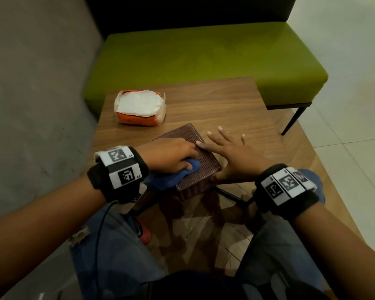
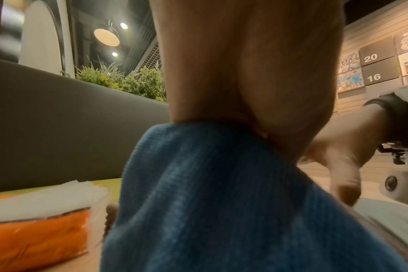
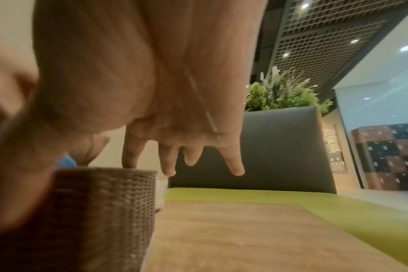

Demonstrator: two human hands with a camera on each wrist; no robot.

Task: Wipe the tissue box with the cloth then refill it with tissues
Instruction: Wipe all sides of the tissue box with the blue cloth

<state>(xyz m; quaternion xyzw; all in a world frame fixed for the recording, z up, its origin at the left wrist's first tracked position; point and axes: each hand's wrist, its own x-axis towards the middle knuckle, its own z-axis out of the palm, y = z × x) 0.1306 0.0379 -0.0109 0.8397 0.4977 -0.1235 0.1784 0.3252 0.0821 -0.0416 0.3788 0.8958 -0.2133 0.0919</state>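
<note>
A brown woven tissue box (image 1: 198, 156) stands near the front edge of the wooden table (image 1: 225, 105). My left hand (image 1: 171, 154) lies on the box's top with its fingers curled over a blue cloth (image 1: 173, 176), which it presses against the top and the near left corner. The cloth (image 2: 221, 202) fills the left wrist view under the palm. My right hand (image 1: 225, 148) is spread at the box's right side, fingers straight. Its index fingertip (image 3: 131, 162) touches the top edge of the box (image 3: 93, 211) and the thumb rests on the near side.
An opened orange pack of white tissues (image 1: 141, 109) lies at the table's far left. A green bench (image 1: 204, 57) with a dark backrest stands behind the table. A grey wall (image 1: 30, 83) runs along the left. My knees are under the table's near edge.
</note>
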